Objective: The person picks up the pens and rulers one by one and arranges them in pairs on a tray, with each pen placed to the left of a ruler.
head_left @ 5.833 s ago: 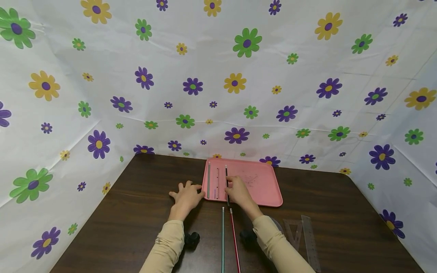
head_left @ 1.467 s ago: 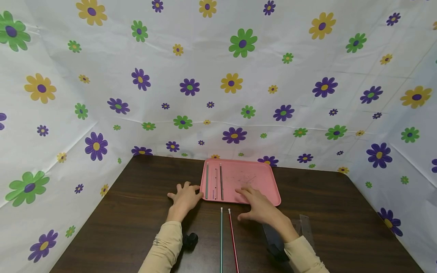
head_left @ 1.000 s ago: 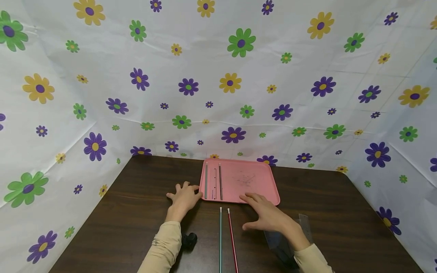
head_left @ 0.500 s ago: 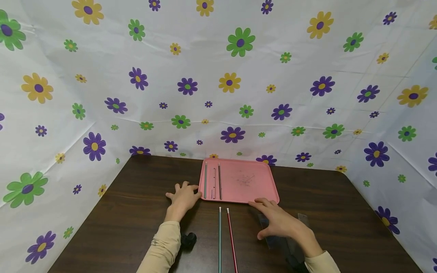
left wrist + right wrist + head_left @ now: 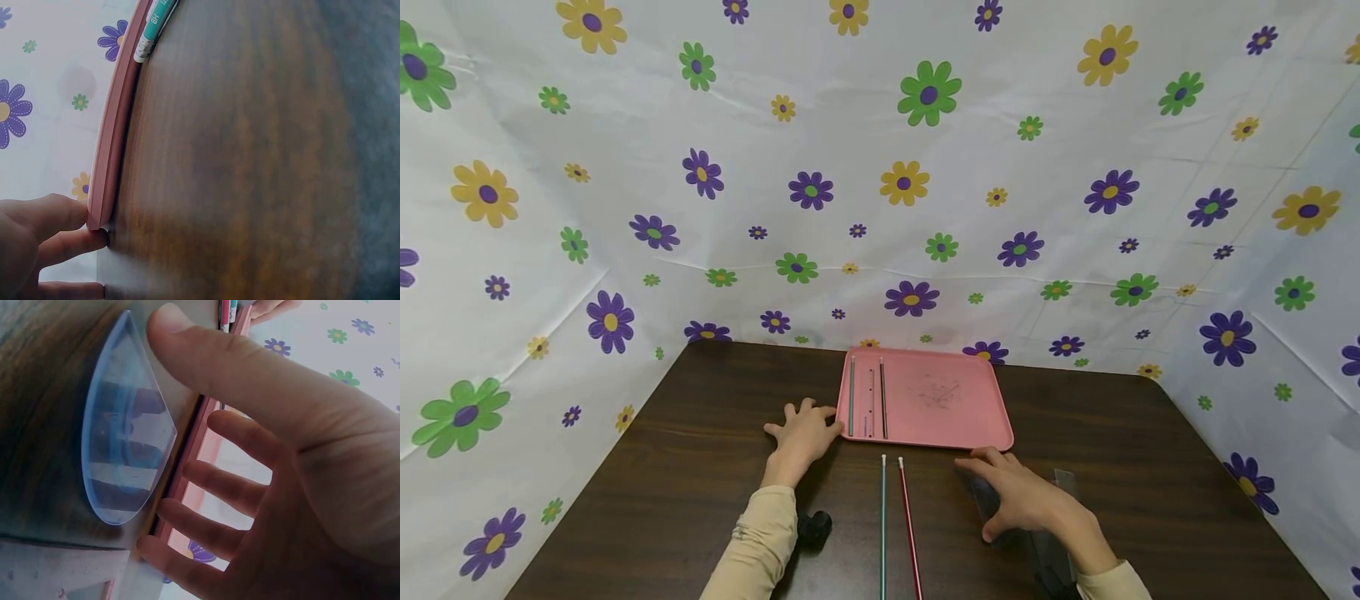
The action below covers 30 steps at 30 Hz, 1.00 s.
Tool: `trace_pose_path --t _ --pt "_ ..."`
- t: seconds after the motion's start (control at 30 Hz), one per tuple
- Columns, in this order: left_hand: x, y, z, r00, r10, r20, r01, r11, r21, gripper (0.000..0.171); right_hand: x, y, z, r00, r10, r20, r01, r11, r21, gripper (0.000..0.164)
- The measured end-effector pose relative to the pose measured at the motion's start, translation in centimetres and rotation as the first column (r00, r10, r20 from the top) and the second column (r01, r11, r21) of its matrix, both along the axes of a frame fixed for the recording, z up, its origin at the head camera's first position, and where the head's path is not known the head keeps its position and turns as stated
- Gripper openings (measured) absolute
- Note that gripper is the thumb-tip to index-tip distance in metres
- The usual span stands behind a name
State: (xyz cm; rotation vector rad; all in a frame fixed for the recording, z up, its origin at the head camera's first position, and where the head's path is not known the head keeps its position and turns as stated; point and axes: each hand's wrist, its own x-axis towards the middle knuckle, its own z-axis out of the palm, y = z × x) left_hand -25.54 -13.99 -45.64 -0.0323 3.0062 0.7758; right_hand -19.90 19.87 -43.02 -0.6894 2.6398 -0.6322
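Observation:
My left hand (image 5: 803,437) touches the front left corner of a pink tray (image 5: 958,425); in the left wrist view its fingers (image 5: 69,247) meet the tray's rim. In the tray lie a green pencil (image 5: 852,396), a clear ruler (image 5: 870,404) and a black pencil (image 5: 883,400), side by side. My right hand (image 5: 1026,500), thumb and fingers spread, hovers over a clear protractor (image 5: 128,437) in front of the tray. The right wrist view shows its thumb next to the protractor's edge; contact is hard to tell. In the head view the hand partly covers the protractor.
A green pencil (image 5: 883,525) and a red pencil (image 5: 910,529) lie on the dark wooden table (image 5: 700,500), erasers towards the tray. A clear set square (image 5: 62,565) and another clear ruler (image 5: 1064,482) are partly hidden by my right arm. Flowered cloth stands behind.
My right hand has let go of the black pencil in the tray, then moved right and nearer to me, over the protractor. The left hand has stayed at the tray's corner.

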Motion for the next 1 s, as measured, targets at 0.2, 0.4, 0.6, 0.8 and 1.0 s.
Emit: trace_pose_path --t 0.2,0.4,0.6,0.8,1.0 --pt "-0.03 0.00 0.09 1.000 0.001 0.008 -0.001 1.000 0.006 0.043 0.13 -0.07 -0.06 1.000 -0.010 0.011 0.009 0.999 0.038 0.096" --pt "-0.07 -0.03 0.05 1.000 0.002 0.005 -0.002 1.000 0.004 0.043 0.23 -0.30 -0.06 1.000 -0.013 -0.005 0.013 0.998 0.058 0.095" --pt "-0.16 -0.01 0.04 1.000 -0.001 0.006 0.001 1.000 0.001 0.043 0.25 -0.43 -0.19 0.999 -0.046 0.005 0.046 0.997 0.063 0.095" --pt "-0.11 -0.05 0.03 1.000 -0.001 0.008 0.001 1.000 0.002 0.043 0.30 -0.66 -0.21 0.998 -0.063 0.032 0.062 0.998 0.026 0.093" --pt "-0.01 -0.12 0.03 1.000 -0.005 0.004 0.005 1.000 0.002 0.042 0.51 -0.95 -0.23 0.994 -0.110 0.019 0.110 0.993 0.038 0.092"
